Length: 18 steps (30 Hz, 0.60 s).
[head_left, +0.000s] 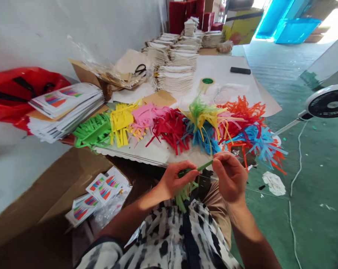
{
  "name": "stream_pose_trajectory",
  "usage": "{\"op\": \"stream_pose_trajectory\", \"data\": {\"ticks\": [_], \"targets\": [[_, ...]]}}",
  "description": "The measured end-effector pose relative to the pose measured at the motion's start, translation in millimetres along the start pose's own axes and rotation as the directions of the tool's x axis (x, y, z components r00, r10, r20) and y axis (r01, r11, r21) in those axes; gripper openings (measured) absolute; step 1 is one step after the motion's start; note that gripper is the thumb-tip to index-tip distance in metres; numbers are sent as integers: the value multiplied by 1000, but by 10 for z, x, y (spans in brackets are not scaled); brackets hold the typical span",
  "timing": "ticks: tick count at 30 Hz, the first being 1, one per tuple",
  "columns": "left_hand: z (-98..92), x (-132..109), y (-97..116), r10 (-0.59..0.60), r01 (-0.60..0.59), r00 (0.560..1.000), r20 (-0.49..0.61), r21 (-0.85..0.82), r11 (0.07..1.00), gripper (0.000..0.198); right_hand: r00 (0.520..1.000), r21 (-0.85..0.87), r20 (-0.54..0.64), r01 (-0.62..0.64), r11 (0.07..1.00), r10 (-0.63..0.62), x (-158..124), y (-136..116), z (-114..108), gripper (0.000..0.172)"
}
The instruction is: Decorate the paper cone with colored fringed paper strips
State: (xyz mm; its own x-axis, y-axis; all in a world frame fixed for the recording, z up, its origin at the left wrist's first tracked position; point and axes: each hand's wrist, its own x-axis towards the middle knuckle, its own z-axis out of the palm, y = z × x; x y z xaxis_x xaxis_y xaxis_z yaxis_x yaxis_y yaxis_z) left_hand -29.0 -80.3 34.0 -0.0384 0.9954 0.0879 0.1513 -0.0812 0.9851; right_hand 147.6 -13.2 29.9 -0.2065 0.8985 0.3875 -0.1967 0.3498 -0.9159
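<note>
The left hand (176, 180) and right hand (229, 175) are pinching a thin rolled green paper stick (205, 166), their fingers clenched on it, with a shaggy green paper fringe (185, 196) hanging below. Just beyond the hands, a long row of cut paper fringes (169, 129) in green, yellow, pink, red, blue and orange is lying on a scalloped white board (132, 155). Behind that row, stacks of cream paper (174, 80), a roll of tape (206, 83) and scissors (138, 70) are sitting on the bench (222, 73); left of the row, printed sheets (65, 108) are lying beside a red plastic bag (26, 89).
</note>
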Motion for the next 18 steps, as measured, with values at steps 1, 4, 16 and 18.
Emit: {"op": "stream_pose_trajectory", "data": {"ticks": [1, 4, 16, 18], "targets": [[-29, -13, -14, -16, 16, 1000, -5, 17, 1000, 33, 999, 41, 35, -26, 999, 25, 10, 4, 3, 10], [-103, -50, -67, -44, 45, 999, -20, 47, 998, 33, 948, 55, 295, -143, 988, 121, 41, -2, 45, 26], [-712, -743, -417, -133, 150, 983, -127, 130, 980, 42, 991, -46, 112, 74, 996, -68, 1054, -83, 506, 29], [-917, -1027, -584, -205, 263, 912, -356, 123, 957, 47, 936, -228, 145, 347, 910, -321, 1309, -73, 567, 35]]}}
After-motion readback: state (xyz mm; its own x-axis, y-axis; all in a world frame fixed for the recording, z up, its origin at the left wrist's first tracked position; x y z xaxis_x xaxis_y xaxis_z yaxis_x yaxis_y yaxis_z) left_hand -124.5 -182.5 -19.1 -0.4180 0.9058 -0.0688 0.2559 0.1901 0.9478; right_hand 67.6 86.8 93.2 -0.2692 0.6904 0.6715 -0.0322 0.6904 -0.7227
